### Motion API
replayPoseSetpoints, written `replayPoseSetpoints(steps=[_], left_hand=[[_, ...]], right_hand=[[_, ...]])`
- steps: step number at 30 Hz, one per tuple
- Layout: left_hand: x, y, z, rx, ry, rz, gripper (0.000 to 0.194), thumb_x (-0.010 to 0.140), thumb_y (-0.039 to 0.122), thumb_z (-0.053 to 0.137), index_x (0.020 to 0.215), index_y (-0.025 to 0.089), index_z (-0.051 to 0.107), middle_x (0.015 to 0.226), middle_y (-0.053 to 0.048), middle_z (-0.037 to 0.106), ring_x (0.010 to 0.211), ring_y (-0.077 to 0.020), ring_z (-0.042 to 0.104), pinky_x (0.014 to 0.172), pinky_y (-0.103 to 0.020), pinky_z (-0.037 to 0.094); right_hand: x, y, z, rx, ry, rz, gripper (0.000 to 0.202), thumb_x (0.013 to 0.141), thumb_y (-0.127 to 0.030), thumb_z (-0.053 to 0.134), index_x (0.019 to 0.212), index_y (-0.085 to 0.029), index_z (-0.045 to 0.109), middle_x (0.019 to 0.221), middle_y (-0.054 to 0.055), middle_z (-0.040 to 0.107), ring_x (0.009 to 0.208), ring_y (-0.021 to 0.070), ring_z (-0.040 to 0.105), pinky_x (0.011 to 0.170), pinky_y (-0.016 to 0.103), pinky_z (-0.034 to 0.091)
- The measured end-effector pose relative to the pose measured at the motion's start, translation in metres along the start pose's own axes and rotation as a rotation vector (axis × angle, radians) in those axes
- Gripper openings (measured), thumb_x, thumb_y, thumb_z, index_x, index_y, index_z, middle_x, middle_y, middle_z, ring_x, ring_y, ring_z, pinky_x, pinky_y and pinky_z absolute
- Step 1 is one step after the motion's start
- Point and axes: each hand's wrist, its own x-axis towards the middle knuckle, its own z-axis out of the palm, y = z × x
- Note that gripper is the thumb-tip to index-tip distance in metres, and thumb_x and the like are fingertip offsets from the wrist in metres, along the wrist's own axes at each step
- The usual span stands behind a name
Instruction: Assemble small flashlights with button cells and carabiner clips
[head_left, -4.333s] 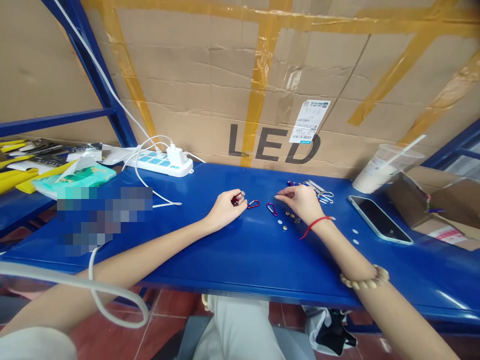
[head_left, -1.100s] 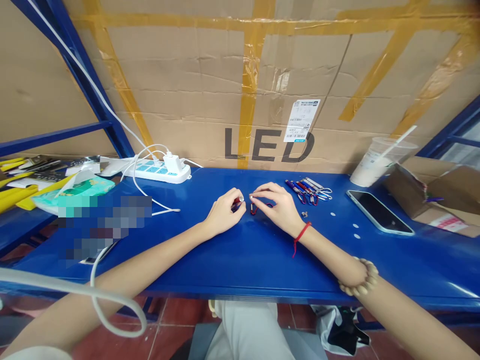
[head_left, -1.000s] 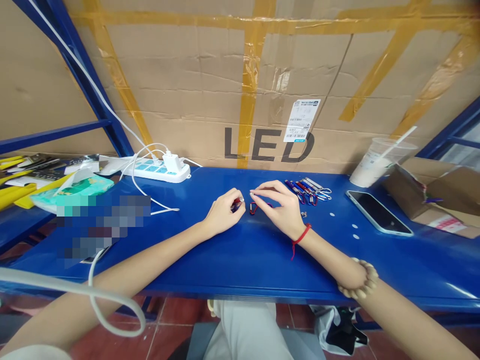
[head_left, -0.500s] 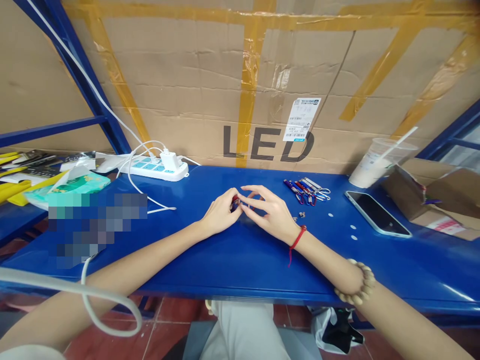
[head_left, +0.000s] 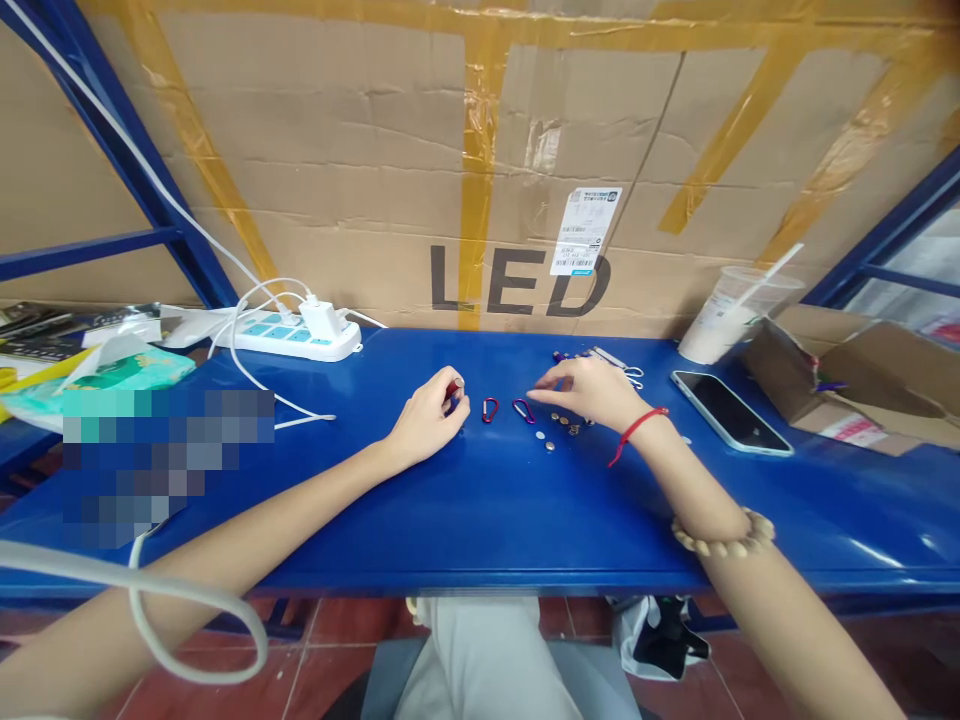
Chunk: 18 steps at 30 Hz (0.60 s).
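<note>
My left hand (head_left: 429,415) is curled, with its thumb and fingers around a small dark red tube (head_left: 454,386). Its lower part is hidden in the fingers. Between my hands a red carabiner (head_left: 490,410) and a purple carabiner (head_left: 523,411) lie on the blue table (head_left: 450,520). My right hand (head_left: 585,392) hovers palm down beside the purple one, fingers stretched and slightly apart, nothing visible in them. Under and in front of it lie several small round metal pieces (head_left: 555,416) like button cells, and a white disc (head_left: 540,435). Behind it, small tubes with carabiners (head_left: 634,375) are partly covered.
A phone (head_left: 731,412), a plastic cup with a straw (head_left: 731,320) and an open cardboard box (head_left: 855,385) stand at the right. A white power strip (head_left: 292,340) with cables and a green packet (head_left: 135,365) are at the left. A large carton (head_left: 360,180) rises behind.
My hands, together at the middle before, have moved apart. My right hand has shifted right, towards the small parts. Two carabiners now show on the table between the hands.
</note>
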Motion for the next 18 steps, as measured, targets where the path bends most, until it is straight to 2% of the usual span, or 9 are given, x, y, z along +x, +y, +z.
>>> replayPoseSetpoints(steps=[3,5,7,10,15,18], left_hand=[[0.000,0.001,0.000,0.001,0.000,-0.006,0.010,0.077,0.022,0.044,0.074,0.021,0.035,0.072,0.004,0.046,0.053,-0.0084,0.046,0.054,-0.022,0.039],[0.000,0.002,-0.001,0.001,-0.003,-0.007,0.010,0.077,0.022,0.044,0.075,0.021,0.035,0.074,0.003,0.047,0.054,-0.0086,0.047,0.054,-0.022,0.039],[0.000,0.002,-0.001,0.001,-0.005,-0.003,0.009,0.078,0.022,0.044,0.075,0.021,0.035,0.075,0.003,0.047,0.055,-0.0085,0.047,0.054,-0.022,0.039],[-0.001,0.001,0.000,-0.007,-0.002,0.011,0.009,0.078,0.021,0.043,0.075,0.021,0.034,0.074,0.004,0.045,0.054,-0.0078,0.045,0.054,-0.022,0.039],[-0.001,0.000,0.001,-0.034,0.011,0.018,0.010,0.077,0.018,0.044,0.074,0.021,0.034,0.070,0.005,0.043,0.051,-0.0063,0.039,0.053,-0.022,0.039],[-0.001,0.000,0.001,-0.034,0.007,0.012,0.010,0.077,0.018,0.044,0.074,0.021,0.035,0.070,0.005,0.042,0.050,-0.0061,0.037,0.053,-0.022,0.039]], right_hand=[[-0.002,0.005,-0.004,0.060,-0.203,-0.002,0.031,0.076,-0.053,0.060,0.074,-0.025,0.073,0.072,-0.001,0.070,0.063,0.0136,0.061,0.053,0.022,0.039],[-0.003,0.008,-0.009,0.079,-0.219,0.012,0.033,0.075,-0.055,0.060,0.074,-0.025,0.073,0.071,-0.001,0.069,0.063,0.0134,0.061,0.053,0.022,0.039],[-0.003,0.014,-0.013,0.064,-0.182,0.047,0.036,0.072,-0.058,0.060,0.071,-0.024,0.071,0.070,-0.001,0.069,0.064,0.0144,0.062,0.053,0.022,0.041],[-0.004,0.024,-0.018,0.017,-0.180,0.137,0.042,0.067,-0.063,0.061,0.064,-0.022,0.068,0.069,0.001,0.068,0.068,0.0170,0.063,0.056,0.024,0.044],[-0.006,0.033,-0.018,0.152,-0.433,0.404,0.045,0.060,-0.063,0.066,0.066,-0.018,0.063,0.069,0.003,0.068,0.062,0.0173,0.064,0.048,0.023,0.049],[-0.007,0.032,-0.016,0.253,-0.525,0.448,0.045,0.061,-0.060,0.068,0.067,-0.016,0.062,0.074,0.006,0.069,0.059,0.0162,0.065,0.043,0.021,0.049]])
